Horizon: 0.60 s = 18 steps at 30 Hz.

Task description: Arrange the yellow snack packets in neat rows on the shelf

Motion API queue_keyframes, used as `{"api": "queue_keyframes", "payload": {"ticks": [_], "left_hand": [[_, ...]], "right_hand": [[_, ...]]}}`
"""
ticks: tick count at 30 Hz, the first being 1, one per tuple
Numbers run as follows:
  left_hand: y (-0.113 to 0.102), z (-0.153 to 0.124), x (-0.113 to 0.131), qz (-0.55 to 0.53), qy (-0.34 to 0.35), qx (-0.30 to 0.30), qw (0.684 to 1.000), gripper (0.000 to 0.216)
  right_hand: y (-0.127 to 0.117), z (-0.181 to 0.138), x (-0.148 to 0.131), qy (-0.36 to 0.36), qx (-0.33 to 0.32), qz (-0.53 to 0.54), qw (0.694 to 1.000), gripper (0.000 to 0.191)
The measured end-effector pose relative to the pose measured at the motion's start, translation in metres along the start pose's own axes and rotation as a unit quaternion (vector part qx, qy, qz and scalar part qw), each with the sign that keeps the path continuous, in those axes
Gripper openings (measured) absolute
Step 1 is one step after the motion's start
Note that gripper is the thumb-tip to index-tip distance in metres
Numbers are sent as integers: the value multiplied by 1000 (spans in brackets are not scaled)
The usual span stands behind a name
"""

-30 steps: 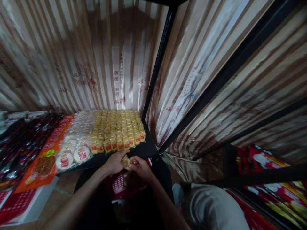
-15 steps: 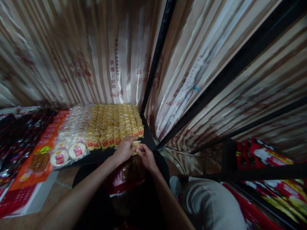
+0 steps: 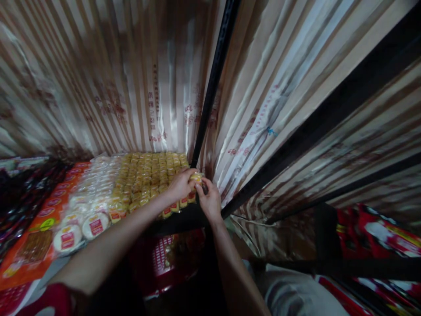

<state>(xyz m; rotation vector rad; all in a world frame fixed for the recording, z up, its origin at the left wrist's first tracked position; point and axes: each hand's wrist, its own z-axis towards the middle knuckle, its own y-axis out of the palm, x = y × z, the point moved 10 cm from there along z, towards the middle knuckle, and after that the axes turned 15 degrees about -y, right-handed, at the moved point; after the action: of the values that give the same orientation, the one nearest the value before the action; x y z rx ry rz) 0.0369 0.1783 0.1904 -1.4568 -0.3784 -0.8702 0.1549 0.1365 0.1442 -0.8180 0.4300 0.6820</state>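
In the head view, the person's left hand (image 3: 182, 185) had its fingers narrowed around the left side of a small yellow pack (image 3: 196, 177), while the right hand (image 3: 211, 201) pinched the same pack from the right with thumb and fingertips. The fingers hid much of the pack, so how firmly each hand gripped could not be told. It was held at the right end of the rows of yellow packs (image 3: 144, 180), near the black post (image 3: 212, 87); whether it touched its neighbours was hidden by the left hand.

The rows stood close together on a black shelf (image 3: 179, 224), with round white packs (image 3: 95, 226) just to their left, and an orange packet (image 3: 62, 202) and dark packets (image 3: 23, 197) farther left. Nearer the person, below the shelf edge, was a red container (image 3: 158, 254) with yellowish pieces in it, too dim to make out.

For good handling, a light grip on both sides seemed best, since the wrapper looked thin and the filling could well have been crushed by a hard squeeze. Keeping the pack's face square to the rows would have helped it line up, and holding the left wrist and forearm high would have spared the front packs a knock. The post called for care on the far side, where knuckles could have caught
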Motion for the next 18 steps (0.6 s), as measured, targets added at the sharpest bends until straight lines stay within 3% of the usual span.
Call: {"api": "queue_keyframes", "payload": {"ticks": [6,11,14,18], "left_hand": [[-3,64,1,-1,0,47,999,37],[2,113,-17,-48,-37,48,997,30],[0,134,-31,-56,-65,69,994,30],[-4,151,-46,-35,-91,110,989,29]], "right_hand": [[18,53,23,19,-15,-10,1000,34],[32,81,37,37,18,0,999,43],[33,84,47,57,43,-5,997,45],[55,68,69,104,-41,9,994,42]]}}
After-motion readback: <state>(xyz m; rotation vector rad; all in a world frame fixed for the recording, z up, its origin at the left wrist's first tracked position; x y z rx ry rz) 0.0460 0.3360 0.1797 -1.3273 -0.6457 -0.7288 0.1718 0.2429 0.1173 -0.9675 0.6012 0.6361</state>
